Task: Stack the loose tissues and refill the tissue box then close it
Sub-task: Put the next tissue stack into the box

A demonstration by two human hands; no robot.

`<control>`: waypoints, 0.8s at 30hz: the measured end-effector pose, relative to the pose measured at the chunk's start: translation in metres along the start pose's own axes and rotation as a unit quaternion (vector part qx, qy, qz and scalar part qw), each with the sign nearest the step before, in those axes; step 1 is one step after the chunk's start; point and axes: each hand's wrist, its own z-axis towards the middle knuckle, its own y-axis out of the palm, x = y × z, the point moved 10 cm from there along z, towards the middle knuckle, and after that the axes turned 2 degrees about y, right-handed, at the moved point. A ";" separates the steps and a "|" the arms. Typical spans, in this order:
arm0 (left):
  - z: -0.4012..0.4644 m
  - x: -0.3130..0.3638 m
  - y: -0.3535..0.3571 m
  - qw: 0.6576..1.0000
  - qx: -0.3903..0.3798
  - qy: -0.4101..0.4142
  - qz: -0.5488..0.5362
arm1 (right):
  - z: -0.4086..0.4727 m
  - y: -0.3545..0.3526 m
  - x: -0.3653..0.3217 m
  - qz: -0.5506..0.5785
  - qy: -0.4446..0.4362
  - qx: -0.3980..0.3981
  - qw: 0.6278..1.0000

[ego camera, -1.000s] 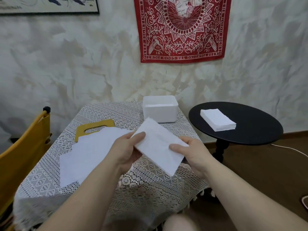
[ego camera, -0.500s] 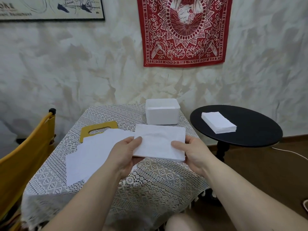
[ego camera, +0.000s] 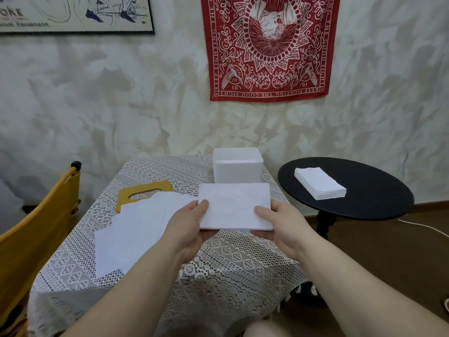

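Note:
A flat white stack of tissues [ego camera: 234, 205] is held level above the lace-covered table [ego camera: 218, 263]. My left hand [ego camera: 187, 224] grips its left end, thumb on top. My right hand [ego camera: 283, 223] grips its right end the same way. Just beyond the stack stands the open white tissue box [ego camera: 238, 167], with tissues inside. Several loose white tissues [ego camera: 136, 232] lie spread on the table to the left. They partly cover the yellow lid with a slot [ego camera: 143, 192].
A round black side table [ego camera: 364, 190] on the right carries another neat tissue stack [ego camera: 319, 182]. A yellow chair [ego camera: 36, 229] stands at the left, close to the lace table. A white cable [ego camera: 422, 227] runs over the wooden floor at right.
The tissue stack has turned from a tilted, diagonal pose to level and square to the box. Both hands have moved forward with it.

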 end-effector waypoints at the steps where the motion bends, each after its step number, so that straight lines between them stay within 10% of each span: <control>1: 0.006 0.002 0.002 1.000 -0.001 0.002 0.016 | 0.002 -0.006 -0.004 -0.003 -0.011 0.020 1.000; 9: 0.102 0.072 0.004 0.948 0.122 0.185 0.231 | 0.042 -0.052 -0.035 0.011 -0.071 0.113 0.991; 19: 0.231 0.061 0.017 0.852 0.125 0.115 0.495 | 0.108 -0.079 -0.026 -0.003 -0.072 0.123 0.990; 24: 0.247 0.050 0.018 0.863 0.105 0.079 0.487 | 0.113 -0.081 -0.017 0.012 -0.072 0.121 0.990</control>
